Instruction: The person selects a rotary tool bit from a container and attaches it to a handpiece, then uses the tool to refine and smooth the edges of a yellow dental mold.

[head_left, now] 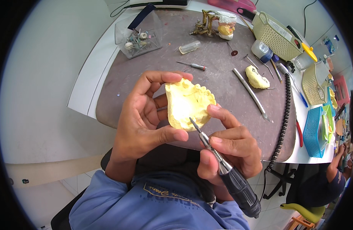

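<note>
A yellow plaster dental model [186, 101] with a row of teeth is held up over the bench's front edge. My left hand [145, 111] grips it from the left, thumb at its lower edge and fingers along its far side. In my right hand [236, 147] is a rotary handpiece [237, 188], black at the back with a steel nose, held like a pen. Its thin bur reaches the lower part of the model; whether it touches, I cannot tell. My right index finger rests against the model's right side.
On the grey-brown bench mat [145, 69] lie a small screwdriver [191, 65], a clear tube [190, 47], a knife-like tool [253, 95] and another plaster piece [257, 78]. A clear box of burs [138, 40], a brass articulator [213, 25], a coiled cord [285, 119] and baskets [278, 34] surround it. Another person [322, 184] sits far right.
</note>
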Demonstrator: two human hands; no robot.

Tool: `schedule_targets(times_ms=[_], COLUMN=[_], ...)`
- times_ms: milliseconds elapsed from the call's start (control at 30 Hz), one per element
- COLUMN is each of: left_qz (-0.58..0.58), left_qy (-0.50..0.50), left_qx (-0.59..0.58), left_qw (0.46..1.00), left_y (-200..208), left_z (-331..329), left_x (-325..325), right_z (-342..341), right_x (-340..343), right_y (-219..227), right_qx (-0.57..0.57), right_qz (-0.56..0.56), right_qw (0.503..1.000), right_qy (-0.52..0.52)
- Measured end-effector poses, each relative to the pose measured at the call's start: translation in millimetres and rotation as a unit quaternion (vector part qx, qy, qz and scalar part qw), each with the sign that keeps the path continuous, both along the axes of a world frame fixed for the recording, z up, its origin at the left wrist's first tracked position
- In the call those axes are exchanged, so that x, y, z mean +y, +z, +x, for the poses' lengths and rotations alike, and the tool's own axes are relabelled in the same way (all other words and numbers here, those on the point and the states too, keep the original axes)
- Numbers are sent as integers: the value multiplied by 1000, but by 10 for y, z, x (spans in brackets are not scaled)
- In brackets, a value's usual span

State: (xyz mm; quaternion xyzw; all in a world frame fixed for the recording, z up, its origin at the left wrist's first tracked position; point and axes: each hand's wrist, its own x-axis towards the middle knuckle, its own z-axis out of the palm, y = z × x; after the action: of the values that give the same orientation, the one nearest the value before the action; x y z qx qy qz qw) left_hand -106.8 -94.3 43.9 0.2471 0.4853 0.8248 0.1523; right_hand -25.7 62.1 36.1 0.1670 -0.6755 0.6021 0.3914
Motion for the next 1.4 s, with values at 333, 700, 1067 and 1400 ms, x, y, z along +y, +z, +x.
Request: schedule_targets(times_ms=[333,700,1067,1400], left_qz=[0,15,25,23], left_qy=[3,50,39,43], left_qx=[14,80,131,126], left_qw=[1000,995,990,991], left_y=[-24,-83,-144,-143], left_z=[-9,4,-40,-39], left_x=[4,24,-6,-5], right_z=[11,-6,-3,-3], right_x=[-8,-8,-35,-22], right_y=[14,-35,-24,-16], right_qx=[-8,19,1,-13], right_qz=[3,-11,21,22], right_qw=[1000,999,998,999], right_qy=[-4,-26,-52,-45])
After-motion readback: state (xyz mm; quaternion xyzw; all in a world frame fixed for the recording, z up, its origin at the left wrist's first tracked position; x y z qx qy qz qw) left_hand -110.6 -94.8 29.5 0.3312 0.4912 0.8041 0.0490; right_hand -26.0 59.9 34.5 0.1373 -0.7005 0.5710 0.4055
